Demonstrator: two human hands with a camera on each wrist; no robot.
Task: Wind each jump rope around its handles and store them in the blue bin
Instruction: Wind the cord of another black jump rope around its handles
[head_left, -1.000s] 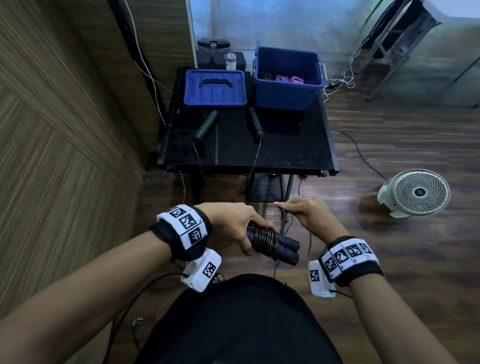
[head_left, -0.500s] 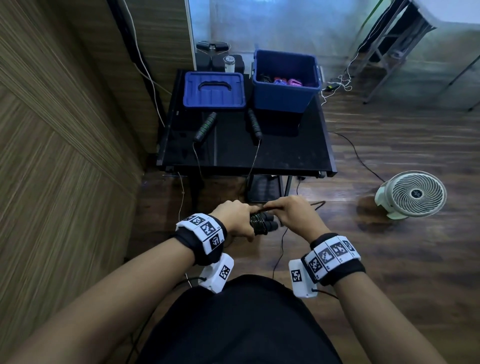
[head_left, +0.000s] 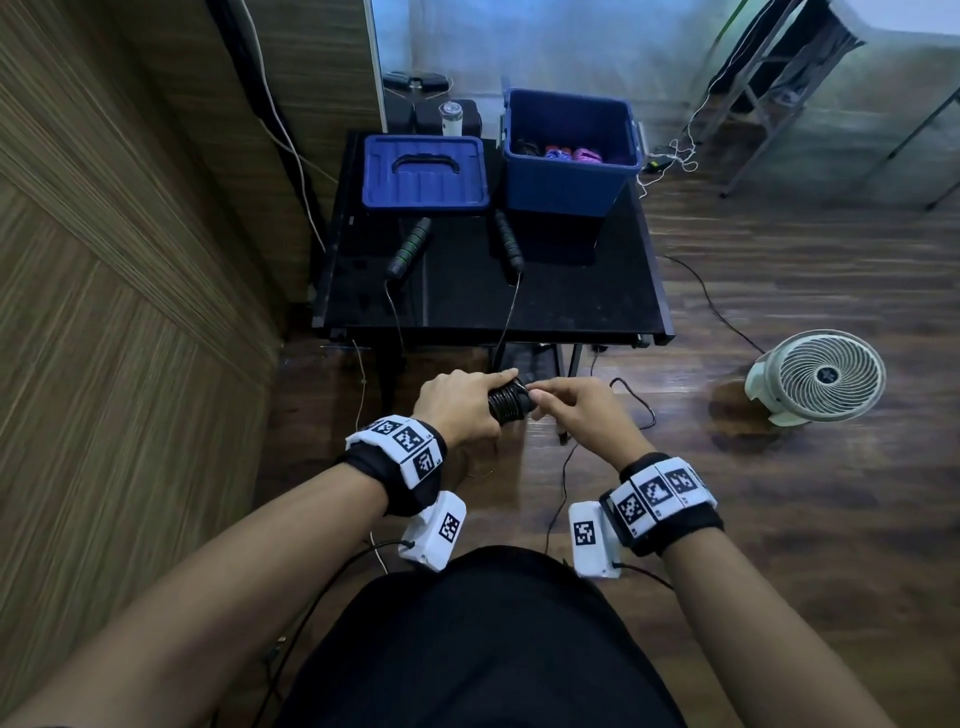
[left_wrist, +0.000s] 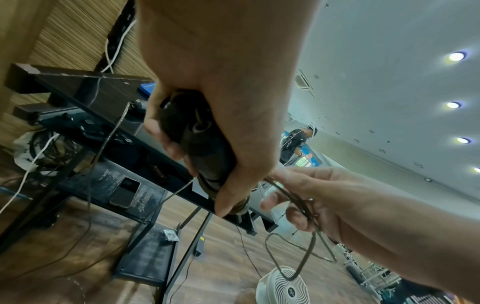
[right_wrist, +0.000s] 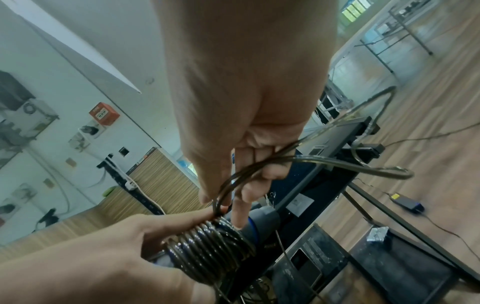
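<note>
My left hand (head_left: 462, 402) grips a pair of dark jump-rope handles (head_left: 511, 402) held together, with several turns of black rope coiled round them (right_wrist: 213, 244). My right hand (head_left: 571, 410) pinches the loose end of that rope (right_wrist: 259, 166) right beside the coil; a short loop (left_wrist: 293, 255) hangs below it. A second rope's two handles, one with green rings (head_left: 410, 247) and one black (head_left: 509, 247), lie on the black table (head_left: 597, 306), their cords trailing over the front edge. The open blue bin (head_left: 569, 156) at the table's back right holds coloured wound ropes.
The bin's blue lid (head_left: 423, 174) lies at the table's back left. A white floor fan (head_left: 821, 376) stands to the right on the wooden floor. A wood-panelled wall runs along the left. Cables cross the floor, and a shelf with a phone (left_wrist: 124, 193) sits under the table.
Both hands have moved up and forward towards the table's front edge. More rope is wound on the handles, and the right hand has closed in on the coil with the short end.
</note>
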